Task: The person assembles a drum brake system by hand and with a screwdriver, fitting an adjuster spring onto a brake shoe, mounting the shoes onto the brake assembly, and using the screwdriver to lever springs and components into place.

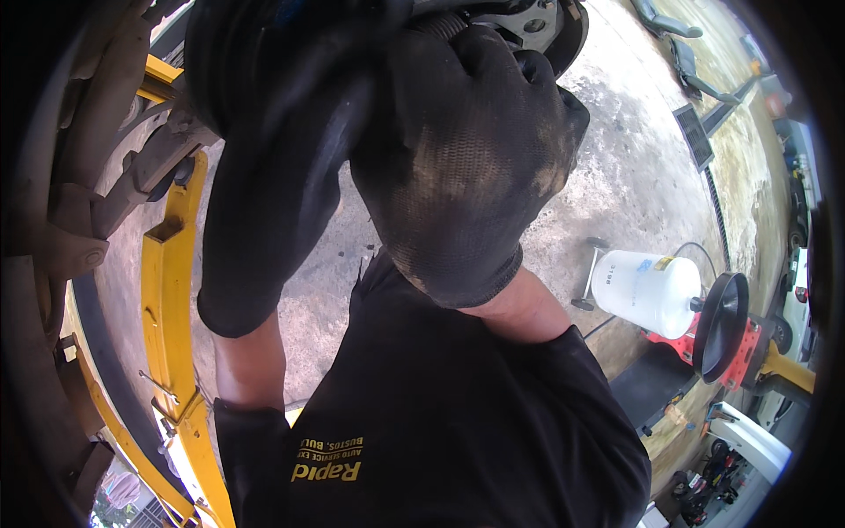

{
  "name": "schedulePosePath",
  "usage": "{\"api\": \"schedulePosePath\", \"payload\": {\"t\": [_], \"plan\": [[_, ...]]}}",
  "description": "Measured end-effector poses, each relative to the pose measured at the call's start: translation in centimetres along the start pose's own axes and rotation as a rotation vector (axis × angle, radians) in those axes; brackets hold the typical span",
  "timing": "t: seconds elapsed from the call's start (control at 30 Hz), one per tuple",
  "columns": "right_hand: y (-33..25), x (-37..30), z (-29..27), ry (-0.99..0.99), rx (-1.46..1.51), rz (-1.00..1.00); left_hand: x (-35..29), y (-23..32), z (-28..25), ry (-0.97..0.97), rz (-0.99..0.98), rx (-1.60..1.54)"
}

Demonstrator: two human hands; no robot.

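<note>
Both of my hands wear black work gloves and are raised close in front of me, at a dark vehicle assembly. My right hand (pixel 466 163) is closed, knuckles toward me and the glove's back dusty brown. Whatever its fingers wrap round is hidden. Just beyond it show a grey metal plate with holes (pixel 534 25) and a ribbed dark part (pixel 437 26). To its left, my left hand (pixel 282 189) reaches up against a large dark rounded part (pixel 216 62). Its fingers are blurred and lost in the dark, so their grip cannot be made out.
Rusty undercarriage arms (pixel 88 176) run along the left, beside a yellow steel beam (pixel 167 299). On the concrete floor (pixel 607 176) at right stands a white wheeled tank (pixel 647 290) near a black round dish (pixel 722 326) and a red metal piece (pixel 741 361).
</note>
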State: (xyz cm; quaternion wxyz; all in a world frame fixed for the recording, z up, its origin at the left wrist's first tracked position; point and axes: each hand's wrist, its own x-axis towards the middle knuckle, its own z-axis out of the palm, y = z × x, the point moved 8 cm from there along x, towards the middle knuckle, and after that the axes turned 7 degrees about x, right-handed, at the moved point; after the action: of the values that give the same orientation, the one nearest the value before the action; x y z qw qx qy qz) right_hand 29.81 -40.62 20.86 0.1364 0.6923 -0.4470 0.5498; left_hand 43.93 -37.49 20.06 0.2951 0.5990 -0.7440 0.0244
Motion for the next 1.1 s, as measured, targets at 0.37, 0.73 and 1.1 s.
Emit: {"api": "schedulePosePath", "payload": {"t": [0.37,0.73,1.1], "plan": [[0.5,-0.9,-1.8,-0.023,0.118,0.074,-3.5,-6.7,3.0,0.102,0.12,0.335],[2.2,-2.3,-2.1,0.113,0.369,-0.042,0.8,1.1,2.4,0.068,0.407,0.018],[9.7,-1.2,-3.9,0.123,0.313,0.14,3.0,6.2,2.4,0.108,0.212,-0.008]]}}
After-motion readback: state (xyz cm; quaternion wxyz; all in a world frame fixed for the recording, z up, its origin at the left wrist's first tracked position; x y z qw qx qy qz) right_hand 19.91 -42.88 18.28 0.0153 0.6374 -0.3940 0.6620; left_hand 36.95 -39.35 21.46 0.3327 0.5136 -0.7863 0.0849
